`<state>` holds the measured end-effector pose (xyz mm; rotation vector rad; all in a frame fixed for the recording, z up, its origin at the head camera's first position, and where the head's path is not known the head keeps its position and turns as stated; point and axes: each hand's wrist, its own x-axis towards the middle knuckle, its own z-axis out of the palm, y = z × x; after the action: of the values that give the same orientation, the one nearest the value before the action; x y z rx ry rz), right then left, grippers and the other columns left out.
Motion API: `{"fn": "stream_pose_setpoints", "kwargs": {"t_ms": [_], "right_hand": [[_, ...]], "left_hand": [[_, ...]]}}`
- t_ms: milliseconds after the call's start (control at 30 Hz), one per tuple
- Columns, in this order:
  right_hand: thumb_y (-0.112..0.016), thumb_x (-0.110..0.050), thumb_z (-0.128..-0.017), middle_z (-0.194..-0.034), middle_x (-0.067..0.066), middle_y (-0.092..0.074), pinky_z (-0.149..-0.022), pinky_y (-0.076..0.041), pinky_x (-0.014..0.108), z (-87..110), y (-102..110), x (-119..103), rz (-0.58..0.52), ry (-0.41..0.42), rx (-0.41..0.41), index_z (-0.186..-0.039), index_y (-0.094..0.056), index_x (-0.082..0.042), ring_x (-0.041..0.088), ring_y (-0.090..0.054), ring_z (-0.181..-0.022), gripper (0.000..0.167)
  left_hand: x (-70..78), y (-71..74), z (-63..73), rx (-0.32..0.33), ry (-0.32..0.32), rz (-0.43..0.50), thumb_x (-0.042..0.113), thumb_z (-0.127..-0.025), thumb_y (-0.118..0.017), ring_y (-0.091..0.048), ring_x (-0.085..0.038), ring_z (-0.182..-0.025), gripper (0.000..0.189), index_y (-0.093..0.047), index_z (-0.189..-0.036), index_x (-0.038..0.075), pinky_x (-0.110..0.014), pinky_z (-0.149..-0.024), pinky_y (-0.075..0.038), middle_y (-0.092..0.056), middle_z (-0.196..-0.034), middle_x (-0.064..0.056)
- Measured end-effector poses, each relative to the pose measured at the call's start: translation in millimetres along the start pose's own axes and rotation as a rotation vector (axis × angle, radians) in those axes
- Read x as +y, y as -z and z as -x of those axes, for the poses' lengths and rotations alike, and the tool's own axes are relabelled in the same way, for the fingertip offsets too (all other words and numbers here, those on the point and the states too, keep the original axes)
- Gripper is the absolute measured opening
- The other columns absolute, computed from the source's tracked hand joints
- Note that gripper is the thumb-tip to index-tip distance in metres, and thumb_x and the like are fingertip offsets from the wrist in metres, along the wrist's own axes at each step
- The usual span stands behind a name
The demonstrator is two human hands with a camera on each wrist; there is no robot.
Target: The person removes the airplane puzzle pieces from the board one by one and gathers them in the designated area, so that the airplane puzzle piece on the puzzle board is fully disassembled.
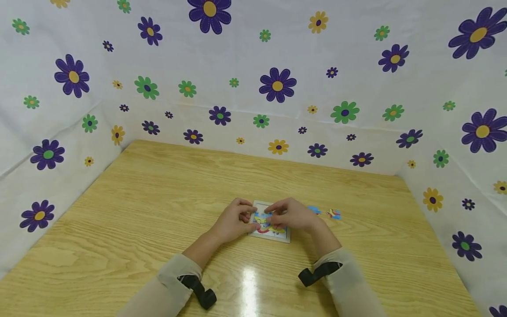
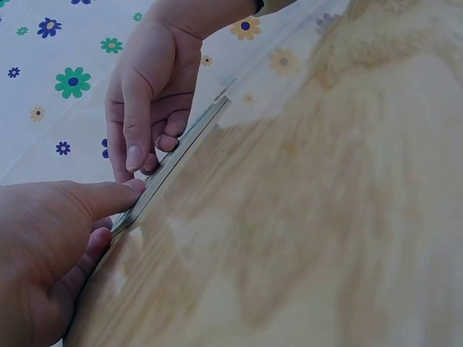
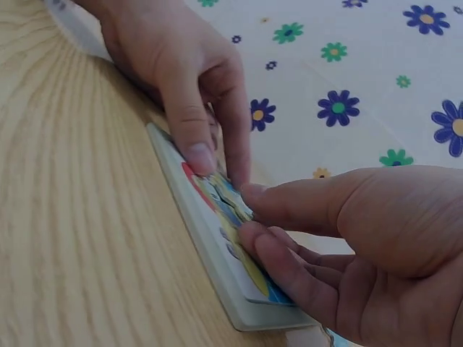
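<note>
The pale-rimmed puzzle board (image 1: 269, 238) lies on the worktop (image 1: 178, 185), toward six o'clock from the head view's centre. The left hand (image 1: 233, 222) grips the board's edge at nine o'clock, thumb over the rim. The right hand (image 1: 299, 215) extends over the board from three o'clock, thumb and fingertips bent at its middle; whether they pinch a piece cannot be determined. Loose pieces (image 1: 334, 214) lie at three o'clock, beyond the right hand.
</note>
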<state>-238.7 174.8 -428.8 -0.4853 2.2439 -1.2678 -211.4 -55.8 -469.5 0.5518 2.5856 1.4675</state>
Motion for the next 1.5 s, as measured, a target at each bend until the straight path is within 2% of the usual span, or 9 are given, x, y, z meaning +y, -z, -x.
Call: {"fn": "stream_pose_setpoints", "kwargs": {"t_ms": [167,433,533,733,833,967,1133,1267,1500], "right_hand": [[-0.069,-0.013,-0.095,-0.076,0.008,-0.067,-0.063,-0.052,0.029,0.3,-6.4,-5.7,0.092,0.038,-0.003,-0.123,-0.068,0.001,0.016,-0.060,-0.064,0.032],[-0.069,-0.010,-0.094,-0.087,0.009,-0.066,-0.066,-0.056,0.031,0.0,-8.7,-7.4,0.059,0.016,0.015,-0.107,-0.070,0.001,0.016,-0.063,-0.070,0.017],[-0.074,-0.011,-0.090,-0.089,0.007,-0.064,-0.063,-0.053,0.029,0.0,-9.6,-9.9,0.115,0.010,0.034,-0.107,-0.070,-0.002,0.014,-0.060,-0.068,0.020],[-0.079,-0.018,-0.087,-0.092,0.006,-0.063,-0.060,-0.048,0.028,0.4,-11.6,-14.0,0.231,0.007,0.046,-0.119,-0.068,-0.009,0.015,-0.057,-0.067,0.035],[-0.079,-0.018,-0.087,-0.093,0.007,-0.063,-0.061,-0.050,0.029,0.7,-10.8,-13.3,0.226,0.015,0.036,-0.117,-0.069,-0.008,0.016,-0.058,-0.070,0.033],[-0.081,-0.019,-0.085,-0.096,0.007,-0.064,-0.065,-0.049,0.029,1.9,-5.2,-10.1,0.211,0.022,0.065,-0.103,-0.070,-0.008,0.016,-0.057,-0.075,0.023],[-0.081,-0.015,-0.085,-0.090,0.006,-0.064,-0.069,-0.049,0.029,6.4,8.9,-4.1,0.162,0.045,0.084,-0.093,-0.066,-0.005,0.016,-0.057,-0.078,0.019],[-0.079,-0.013,-0.086,-0.088,0.006,-0.062,-0.070,-0.048,0.028,13.0,21.1,-2.0,0.144,0.057,0.078,-0.098,-0.066,-0.002,0.018,-0.056,-0.079,0.021],[-0.071,-0.012,-0.093,-0.094,0.010,-0.061,-0.071,-0.050,0.028,24.4,40.2,7.7,0.146,0.037,0.043,-0.115,-0.068,-0.004,0.019,-0.056,-0.082,0.023]], "left_hand": [[0.1,0.3,-0.5,0.003,-0.010,0.009,0.019,-0.085,-0.081,-0.057,-0.013,-0.092,0.043,-0.068,-0.123,0.002,-0.024,-0.082,-0.052,-0.051,-0.129,-0.008],[-0.9,-0.1,-0.4,-0.002,-0.009,0.035,0.018,-0.084,-0.082,-0.056,-0.013,-0.093,0.043,-0.069,-0.121,0.001,-0.024,-0.082,-0.052,-0.051,-0.130,-0.008],[-0.8,-0.2,-0.7,0.000,-0.018,0.034,0.018,-0.084,-0.082,-0.056,-0.013,-0.092,0.043,-0.069,-0.121,0.001,-0.023,-0.082,-0.052,-0.052,-0.130,-0.009],[0.0,-0.2,-1.1,0.004,-0.026,0.039,0.018,-0.084,-0.082,-0.057,-0.013,-0.092,0.042,-0.069,-0.120,0.000,-0.023,-0.081,-0.052,-0.052,-0.129,-0.009],[0.2,-0.4,-0.6,0.003,-0.035,0.045,0.018,-0.085,-0.082,-0.057,-0.014,-0.092,0.042,-0.069,-0.119,-0.001,-0.023,-0.081,-0.052,-0.052,-0.128,-0.010],[-0.5,-0.5,-0.3,0.001,-0.023,0.037,0.018,-0.084,-0.082,-0.056,-0.013,-0.092,0.042,-0.069,-0.120,0.000,-0.023,-0.081,-0.052,-0.051,-0.129,-0.009],[0.0,-0.6,-0.8,0.006,-0.008,0.023,0.018,-0.084,-0.083,-0.056,-0.012,-0.091,0.041,-0.070,-0.119,0.001,-0.022,-0.081,-0.051,-0.052,-0.128,-0.008],[2.1,-0.2,-1.1,0.023,0.000,0.023,0.019,-0.083,-0.084,-0.056,-0.012,-0.090,0.041,-0.071,-0.118,0.002,-0.021,-0.079,-0.051,-0.054,-0.125,-0.008],[1.1,-1.5,-1.0,0.021,-0.001,0.038,0.018,-0.083,-0.084,-0.055,-0.013,-0.087,0.040,-0.071,-0.117,0.001,-0.021,-0.077,-0.050,-0.054,-0.123,-0.009]]}}
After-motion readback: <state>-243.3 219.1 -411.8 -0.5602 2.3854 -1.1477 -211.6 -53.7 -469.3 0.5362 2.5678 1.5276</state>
